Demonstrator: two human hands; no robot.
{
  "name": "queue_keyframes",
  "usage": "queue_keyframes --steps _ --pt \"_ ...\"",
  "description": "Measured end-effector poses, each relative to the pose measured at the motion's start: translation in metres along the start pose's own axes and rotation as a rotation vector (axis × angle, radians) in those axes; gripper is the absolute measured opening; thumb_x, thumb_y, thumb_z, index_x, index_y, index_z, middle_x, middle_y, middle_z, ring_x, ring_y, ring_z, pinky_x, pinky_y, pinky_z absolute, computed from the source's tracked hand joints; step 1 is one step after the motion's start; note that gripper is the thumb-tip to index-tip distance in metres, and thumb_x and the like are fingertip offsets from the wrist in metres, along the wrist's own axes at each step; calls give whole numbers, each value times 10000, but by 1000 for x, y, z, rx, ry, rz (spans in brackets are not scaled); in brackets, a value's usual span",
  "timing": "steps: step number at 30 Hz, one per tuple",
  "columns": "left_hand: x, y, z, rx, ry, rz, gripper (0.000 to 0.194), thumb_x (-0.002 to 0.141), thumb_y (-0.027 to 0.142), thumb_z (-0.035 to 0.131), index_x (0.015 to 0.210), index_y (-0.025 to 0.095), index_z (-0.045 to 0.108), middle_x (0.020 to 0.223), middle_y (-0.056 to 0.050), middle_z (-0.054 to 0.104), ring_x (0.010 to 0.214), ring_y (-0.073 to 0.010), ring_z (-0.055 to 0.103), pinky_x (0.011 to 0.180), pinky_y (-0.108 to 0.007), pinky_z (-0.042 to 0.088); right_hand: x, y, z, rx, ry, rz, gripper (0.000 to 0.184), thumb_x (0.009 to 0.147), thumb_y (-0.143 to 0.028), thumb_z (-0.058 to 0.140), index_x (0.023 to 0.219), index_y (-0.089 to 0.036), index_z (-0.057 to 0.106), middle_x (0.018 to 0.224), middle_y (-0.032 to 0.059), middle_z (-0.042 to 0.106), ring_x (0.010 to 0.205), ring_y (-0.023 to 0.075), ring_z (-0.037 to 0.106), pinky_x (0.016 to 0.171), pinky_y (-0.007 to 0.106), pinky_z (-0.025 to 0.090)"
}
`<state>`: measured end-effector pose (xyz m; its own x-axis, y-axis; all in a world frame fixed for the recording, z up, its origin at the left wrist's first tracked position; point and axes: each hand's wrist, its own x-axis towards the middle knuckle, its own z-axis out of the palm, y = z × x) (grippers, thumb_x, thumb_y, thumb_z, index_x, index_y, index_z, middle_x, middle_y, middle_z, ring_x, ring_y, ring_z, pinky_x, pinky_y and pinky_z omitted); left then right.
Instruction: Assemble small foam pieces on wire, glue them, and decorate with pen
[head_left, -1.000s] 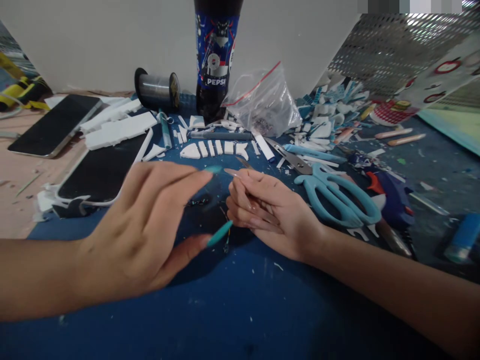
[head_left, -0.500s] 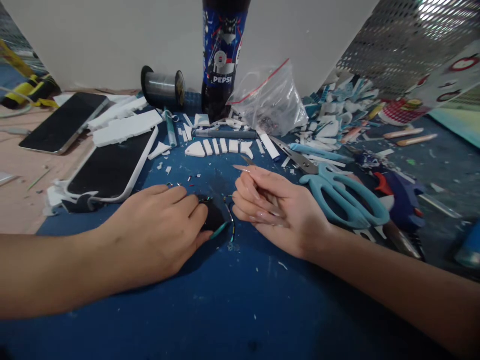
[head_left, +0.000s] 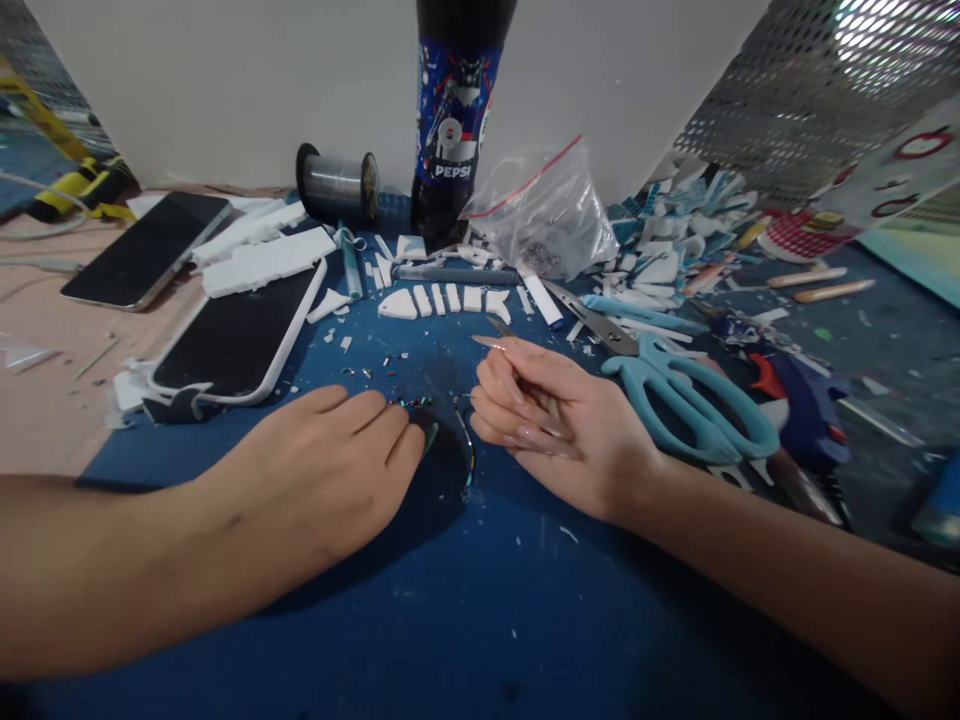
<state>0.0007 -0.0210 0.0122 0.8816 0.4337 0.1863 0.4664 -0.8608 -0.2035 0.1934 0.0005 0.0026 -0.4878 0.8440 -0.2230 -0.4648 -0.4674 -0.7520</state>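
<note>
The left hand (head_left: 322, 460) and right hand (head_left: 555, 420) curled, grips hidden from me; beads (head_left: 418, 403) at the left's two o'clock seemed to want gentle nudging.

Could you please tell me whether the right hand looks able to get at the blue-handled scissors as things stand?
Probably yes: the scissors lie close beside the right hand, nothing seen lying across their handles, though its curled fingers would likely need opening first.

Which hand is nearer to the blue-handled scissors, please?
Right. The right hand is close beside the blue-handled scissors, left of their handles; the left hand is farther left, beyond the right hand.
</note>
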Motion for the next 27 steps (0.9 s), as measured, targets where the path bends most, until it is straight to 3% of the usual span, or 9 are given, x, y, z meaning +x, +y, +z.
queue_keyframes --steps 3,5,10,12,14,17,27 --pt "2 -9 6 -57 188 -35 239 857 85 423 658 152 538 592 -51 556 541 -205 521 508 -328 395 0 0 -1 -5 -1 -5 458 952 -143 336 514 -147 467 407 -49 309 379 50 291 456 203 267" --pt "4 -13 8 -304 281 -116 227 905 153 428 696 152 516 631 -37 538 581 -164 488 550 -294 395 0 0 -1 -15 4 -9 455 952 -157 347 516 -148 475 405 -51 305 378 52 293 465 205 285" --pt "11 -14 7 -1503 142 -604 241 951 260 392 735 182 464 636 32 414 518 -85 351 474 -205 306 -2 2 -2 -16 9 0 436 951 -179 362 535 -153 488 394 -62 288 359 49 246 461 207 275" --pt "15 -15 7 -1943 88 -724 292 952 265 366 678 178 415 610 39 356 492 -79 299 464 -207 282 -1 1 -2 -2 -3 11 450 956 -171 349 526 -150 480 391 -63 286 353 44 249 460 204 269" --pt "18 -17 9 -2221 34 -774 329 951 248 338 637 165 387 602 39 318 483 -72 266 465 -205 267 0 0 -2 6 -11 19 466 962 -170 338 518 -148 477 387 -62 284 354 44 261 463 208 270" --pt "19 -21 10 -2393 1 -777 336 940 212 327 615 152 390 596 36 294 482 -71 237 459 -198 247 0 0 -2 -3 -13 5 459 961 -162 340 528 -148 490 399 -53 310 370 53 287 467 224 265" --pt "18 -26 10 -2503 -65 -781 377 952 220 297 579 164 307 581 50 205 475 -76 145 450 -193 224 -10 10 1 -161 -76 -90 268 931 -220 487 674 -155 522 453 -66 411 385 35 290 439 228 190"
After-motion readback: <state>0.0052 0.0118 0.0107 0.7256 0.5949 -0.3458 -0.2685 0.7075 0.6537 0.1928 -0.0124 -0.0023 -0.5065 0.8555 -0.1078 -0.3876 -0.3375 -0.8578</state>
